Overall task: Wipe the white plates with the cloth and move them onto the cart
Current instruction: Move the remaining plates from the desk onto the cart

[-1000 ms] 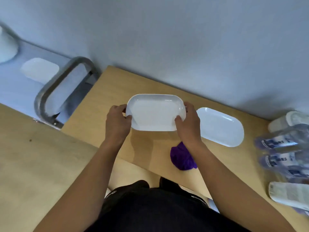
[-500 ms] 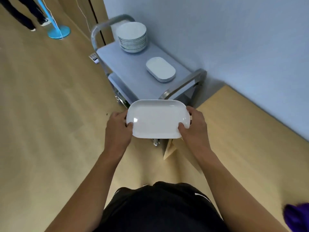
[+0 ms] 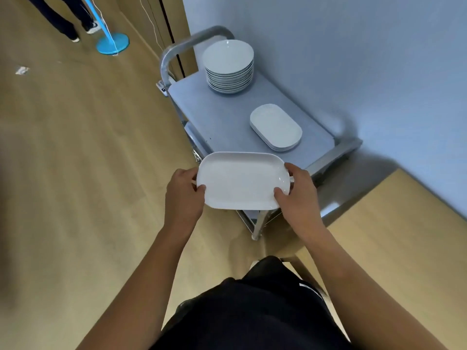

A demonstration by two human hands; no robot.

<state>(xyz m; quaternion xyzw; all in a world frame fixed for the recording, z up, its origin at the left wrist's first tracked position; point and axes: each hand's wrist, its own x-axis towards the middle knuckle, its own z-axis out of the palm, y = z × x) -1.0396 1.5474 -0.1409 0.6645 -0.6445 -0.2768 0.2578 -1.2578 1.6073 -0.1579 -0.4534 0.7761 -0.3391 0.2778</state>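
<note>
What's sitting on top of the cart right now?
On the cart: a stack of round white plates at the far end and a low stack of oblong plates nearer. The held plate, gripped by the left hand and right hand, hides the near edge.

Oblong plate (image 3: 240,181), gripped at its short ends by my left hand (image 3: 183,195) and right hand (image 3: 299,198): smooth, glossy white, ceramic in look, with a bright glint near my right thumb. Stack of round plates (image 3: 228,66) and low pile of oblong plates (image 3: 276,127): the same glazed white. Cart (image 3: 222,122): matt grey top; frame (image 3: 177,49) of dull brushed metal. Floor (image 3: 75,147) and table (image 3: 391,248): pale wood grain, satin finish. Wall (image 3: 353,59): flat matt paint. My dark clothing (image 3: 252,311): matt cloth.
</note>
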